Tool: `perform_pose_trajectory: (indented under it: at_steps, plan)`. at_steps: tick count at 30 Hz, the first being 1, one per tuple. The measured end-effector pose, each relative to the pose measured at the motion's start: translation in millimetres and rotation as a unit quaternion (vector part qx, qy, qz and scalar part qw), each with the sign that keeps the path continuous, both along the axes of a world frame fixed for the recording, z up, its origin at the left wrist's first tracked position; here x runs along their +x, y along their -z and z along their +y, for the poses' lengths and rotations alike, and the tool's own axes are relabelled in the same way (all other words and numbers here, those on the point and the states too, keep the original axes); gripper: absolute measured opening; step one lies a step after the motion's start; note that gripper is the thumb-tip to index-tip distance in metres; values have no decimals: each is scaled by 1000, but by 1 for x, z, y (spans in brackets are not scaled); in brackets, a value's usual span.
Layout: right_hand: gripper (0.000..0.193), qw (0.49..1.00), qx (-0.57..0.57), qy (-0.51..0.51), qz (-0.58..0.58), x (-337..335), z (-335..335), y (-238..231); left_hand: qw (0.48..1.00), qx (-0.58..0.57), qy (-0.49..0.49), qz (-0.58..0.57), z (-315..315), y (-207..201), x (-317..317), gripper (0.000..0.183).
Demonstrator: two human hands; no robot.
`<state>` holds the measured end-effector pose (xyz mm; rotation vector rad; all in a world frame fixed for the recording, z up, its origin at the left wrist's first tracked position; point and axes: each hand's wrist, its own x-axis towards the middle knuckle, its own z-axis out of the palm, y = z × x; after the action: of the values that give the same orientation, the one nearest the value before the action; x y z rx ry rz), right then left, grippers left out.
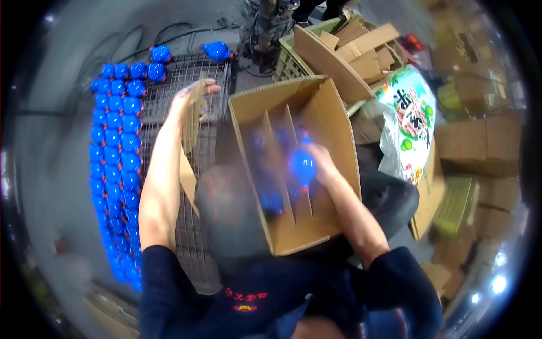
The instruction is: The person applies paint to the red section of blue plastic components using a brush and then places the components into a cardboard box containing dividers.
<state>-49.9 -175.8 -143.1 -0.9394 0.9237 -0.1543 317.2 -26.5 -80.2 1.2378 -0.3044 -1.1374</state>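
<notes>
An open cardboard box rests at my lap, with upright cardboard partitions running along its inside. Several glossy blue bulb-shaped pieces with orange-red ends lie between the partitions, blurred. My right hand reaches into the box, its fingers closed around another blue bulb-shaped piece. Left of the box, my left hand grips a bundle of narrow cardboard strips on edge, above a wire rack. Some of its fingers are hidden behind the strips.
Rows of the same blue pieces cover the left side of the wire rack; a single one lies at its far end. A green crate full of cardboard scraps stands far right, with a printed white bag nearer.
</notes>
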Motion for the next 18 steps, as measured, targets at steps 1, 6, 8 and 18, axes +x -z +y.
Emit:
perform_pose_trajectory:
  at_steps: [1, 6, 8, 18]
  plan:
    - [37, 995, -90, -26, 42, -10, -2, 11, 998, 57, -4, 9, -30, 25, 13, 36]
    - [51, 850, -413, -210, 250, -2, 25, 1, 975, 168, -95, 113, -160, 155, 67, 40]
    - [55, 807, -404, -291, 318, 5, 32, 10, 966, 132, -76, 207, -191, 194, 98, 44]
    - [30, 704, -481, -386, 352, -24, 61, 126, 964, -91, -45, 247, -121, 180, 79, 29]
